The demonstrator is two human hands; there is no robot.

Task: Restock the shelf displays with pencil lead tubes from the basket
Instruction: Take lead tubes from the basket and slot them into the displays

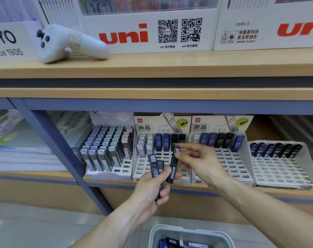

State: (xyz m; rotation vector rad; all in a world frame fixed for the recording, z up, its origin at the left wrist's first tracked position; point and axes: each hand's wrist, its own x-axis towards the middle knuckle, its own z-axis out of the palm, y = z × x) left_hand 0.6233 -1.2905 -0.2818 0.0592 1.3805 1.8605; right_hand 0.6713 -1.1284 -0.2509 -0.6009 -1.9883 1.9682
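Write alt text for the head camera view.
A person's left hand grips a few black pencil lead tubes while the right hand pinches another tube before a half-empty display box on a wooden shelf. A white basket of tubes sits below.

basket point(191, 233): cut off by the bottom edge, only its upper rim and a few tubes inside show
left hand point(152, 187): palm side hidden; lower ends of its held tubes covered by fingers
rightmost display tray point(284, 169): tube labels too blurred to read
upper-left sign point(7, 42): lettering cut by the left edge
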